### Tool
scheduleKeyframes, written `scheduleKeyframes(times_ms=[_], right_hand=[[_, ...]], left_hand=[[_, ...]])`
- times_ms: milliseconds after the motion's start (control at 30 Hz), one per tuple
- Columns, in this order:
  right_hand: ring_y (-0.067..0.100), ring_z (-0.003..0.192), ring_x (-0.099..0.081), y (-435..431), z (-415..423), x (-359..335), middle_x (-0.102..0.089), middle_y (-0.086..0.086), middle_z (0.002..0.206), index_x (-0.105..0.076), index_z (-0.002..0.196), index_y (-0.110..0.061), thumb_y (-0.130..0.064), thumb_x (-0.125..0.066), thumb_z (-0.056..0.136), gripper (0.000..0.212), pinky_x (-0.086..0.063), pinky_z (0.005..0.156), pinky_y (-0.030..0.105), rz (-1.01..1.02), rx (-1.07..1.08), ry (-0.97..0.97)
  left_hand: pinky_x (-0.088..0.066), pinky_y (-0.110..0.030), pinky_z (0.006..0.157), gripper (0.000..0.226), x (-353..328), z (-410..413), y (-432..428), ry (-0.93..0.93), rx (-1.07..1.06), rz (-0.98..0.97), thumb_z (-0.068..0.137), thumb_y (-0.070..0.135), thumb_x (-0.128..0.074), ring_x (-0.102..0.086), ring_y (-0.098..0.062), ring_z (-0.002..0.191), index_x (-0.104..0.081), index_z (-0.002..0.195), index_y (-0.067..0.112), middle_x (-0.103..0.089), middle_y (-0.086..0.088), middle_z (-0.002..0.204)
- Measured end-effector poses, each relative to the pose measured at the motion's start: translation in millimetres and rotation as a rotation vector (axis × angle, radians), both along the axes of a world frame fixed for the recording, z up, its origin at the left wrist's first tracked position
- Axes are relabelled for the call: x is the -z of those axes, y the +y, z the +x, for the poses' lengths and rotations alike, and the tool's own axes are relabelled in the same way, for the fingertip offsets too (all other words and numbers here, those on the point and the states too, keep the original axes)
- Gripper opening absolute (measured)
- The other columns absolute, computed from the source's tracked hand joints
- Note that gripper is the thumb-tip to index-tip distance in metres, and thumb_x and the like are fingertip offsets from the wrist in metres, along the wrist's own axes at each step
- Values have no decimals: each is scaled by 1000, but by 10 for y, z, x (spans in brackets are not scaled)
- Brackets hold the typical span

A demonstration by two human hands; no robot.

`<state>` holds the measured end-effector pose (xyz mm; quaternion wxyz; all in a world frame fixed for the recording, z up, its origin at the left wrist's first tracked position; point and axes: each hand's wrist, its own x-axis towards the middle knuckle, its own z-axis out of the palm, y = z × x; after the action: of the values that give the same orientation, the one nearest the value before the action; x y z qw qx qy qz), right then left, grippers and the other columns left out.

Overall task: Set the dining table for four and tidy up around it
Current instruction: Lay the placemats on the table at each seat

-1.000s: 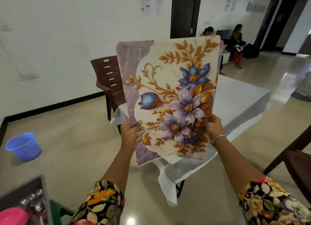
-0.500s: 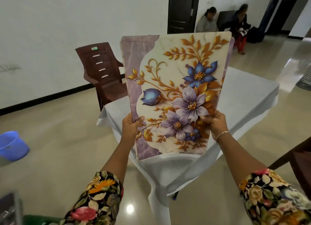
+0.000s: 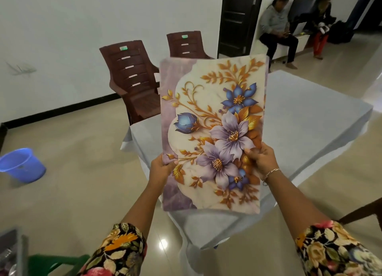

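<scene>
I hold a stack of floral placemats (image 3: 213, 114) upright in front of me, above the near corner of the dining table (image 3: 306, 118). The top mat is cream and mauve with purple and blue flowers and gold leaves. My left hand (image 3: 162, 168) grips the stack's left edge, thumb on the front. My right hand (image 3: 261, 160) grips the right edge low down, thumb over the printed flowers. A pale grey cloth covers the table, and the mats hide part of it.
Two brown plastic chairs (image 3: 132, 77) (image 3: 186, 44) stand at the table's far left side. A blue bucket (image 3: 22, 164) sits on the floor at left. A dark chair (image 3: 363, 213) is at right. Two people sit on a bench (image 3: 275, 25) beyond the table.
I have come closer to the table and the view has swung, so a second brown chair shows. The mats sit lower in view. Both hands keep their grip.
</scene>
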<state>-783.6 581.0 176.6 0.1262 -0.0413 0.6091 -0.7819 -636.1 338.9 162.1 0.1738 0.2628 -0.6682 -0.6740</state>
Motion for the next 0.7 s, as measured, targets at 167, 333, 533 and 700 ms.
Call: scheduleKeyframes(times_ms=[167, 333, 533, 700], right_hand=[[9, 47, -58, -75, -247, 87, -60, -4, 51, -59, 80, -6, 9, -64, 71, 18, -54, 53, 28, -89, -11, -132], [13, 43, -57, -193, -502, 127, -61, 1, 50, -58, 82, -6, 15, -49, 80, 22, -54, 49, 31, -211, -19, -334], [13, 41, -56, -284, -592, 262, -60, -1, 49, -56, 88, -7, 17, -41, 82, 29, -54, 45, 29, -229, -110, -434], [12, 45, -62, -196, -745, 209, -66, -2, 54, -58, 87, -9, 13, -46, 82, 25, -54, 46, 25, -217, -213, -391]], left_hand=[[-47, -34, 82, 22, 77, 1, -87, -223, -247, -143, 87, 19, -65, -60, -32, 100, -61, 104, 5, -65, -12, 100], [-47, -43, 85, 72, 206, 54, 396, -241, -503, 322, 84, 37, -66, -52, -33, 110, -30, 139, 8, -43, -17, 138], [-58, -45, 71, 47, 262, -256, 1029, 128, -374, 705, 78, 5, -64, -66, -32, 89, -54, 124, 6, -68, -16, 105], [-59, -44, 71, 56, 153, -391, 970, 258, -363, 582, 71, -6, -66, -68, -31, 89, -51, 125, 2, -68, -17, 107]])
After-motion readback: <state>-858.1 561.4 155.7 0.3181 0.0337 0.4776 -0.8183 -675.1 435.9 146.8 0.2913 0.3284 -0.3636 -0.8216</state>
